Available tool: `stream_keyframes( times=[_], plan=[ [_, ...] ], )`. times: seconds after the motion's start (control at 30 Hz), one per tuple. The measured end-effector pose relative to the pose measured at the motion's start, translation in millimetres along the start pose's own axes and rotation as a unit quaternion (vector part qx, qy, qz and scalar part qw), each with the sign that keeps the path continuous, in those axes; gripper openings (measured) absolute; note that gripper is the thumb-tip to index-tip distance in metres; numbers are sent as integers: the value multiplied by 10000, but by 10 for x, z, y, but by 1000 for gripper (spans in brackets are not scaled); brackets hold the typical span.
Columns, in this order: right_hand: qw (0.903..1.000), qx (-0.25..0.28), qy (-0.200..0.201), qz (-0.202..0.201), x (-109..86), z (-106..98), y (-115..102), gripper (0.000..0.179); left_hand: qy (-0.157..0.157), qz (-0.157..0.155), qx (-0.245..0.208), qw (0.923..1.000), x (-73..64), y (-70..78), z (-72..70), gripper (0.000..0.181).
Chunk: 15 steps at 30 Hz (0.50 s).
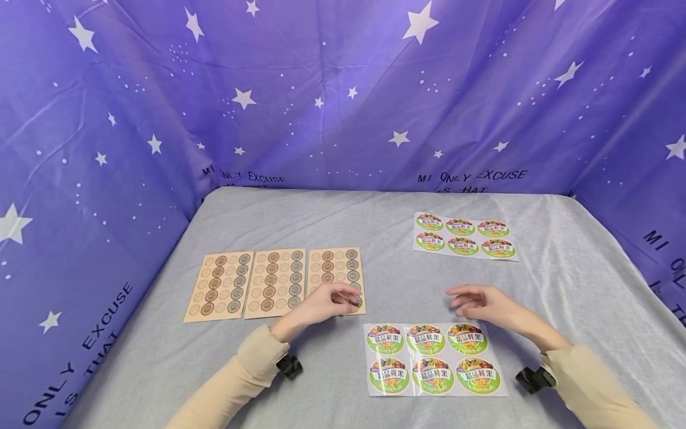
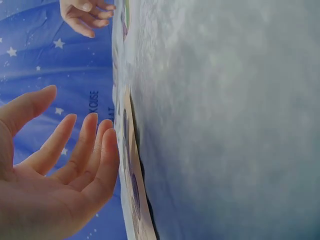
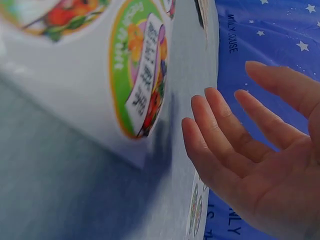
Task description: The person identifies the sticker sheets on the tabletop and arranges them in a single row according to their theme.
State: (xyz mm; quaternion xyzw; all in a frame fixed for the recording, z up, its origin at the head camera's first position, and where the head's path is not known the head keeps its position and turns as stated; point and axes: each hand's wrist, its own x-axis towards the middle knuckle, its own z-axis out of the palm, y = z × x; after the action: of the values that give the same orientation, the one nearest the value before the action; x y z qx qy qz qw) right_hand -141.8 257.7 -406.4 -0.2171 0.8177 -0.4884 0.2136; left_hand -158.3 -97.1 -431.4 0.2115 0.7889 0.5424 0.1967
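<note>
My left hand [image 1: 328, 300] hovers over the lower part of the rightmost tan sticker sheet [image 1: 317, 257], its fingers relaxed and holding nothing. In the left wrist view the left palm [image 2: 55, 200] faces the camera, beside that sheet's edge. My right hand [image 1: 482, 302], also holding nothing, is above the table just beyond the top right corner of the near fruit sticker sheet [image 1: 403, 381]. That white sheet bears two rows of round green labels with fruit pictures. The right wrist view shows loosely bent, separated fingers [image 3: 220, 130] near a fruit label [image 3: 137, 70].
Two more tan sheets, a middle one [image 1: 257, 280] and a left one [image 1: 200, 286], lie in a row to the left. A second fruit sticker sheet [image 1: 442, 250] lies at the back right. Purple star-printed cloth [image 1: 321, 131] encloses the grey table [image 1: 161, 369].
</note>
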Motion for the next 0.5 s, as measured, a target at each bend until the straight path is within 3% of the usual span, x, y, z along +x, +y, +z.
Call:
stream_keyframes(
  times=[0.27,0.5],
  plan=[
    [9979,9,-166,-622,-126,-28,116,39,-348,282,85,9990,2,14,103,31],
    [9977,-434,-227,-475,-214,-25,97,48,-529,189,386,9977,3,33,176,31]
  ],
)
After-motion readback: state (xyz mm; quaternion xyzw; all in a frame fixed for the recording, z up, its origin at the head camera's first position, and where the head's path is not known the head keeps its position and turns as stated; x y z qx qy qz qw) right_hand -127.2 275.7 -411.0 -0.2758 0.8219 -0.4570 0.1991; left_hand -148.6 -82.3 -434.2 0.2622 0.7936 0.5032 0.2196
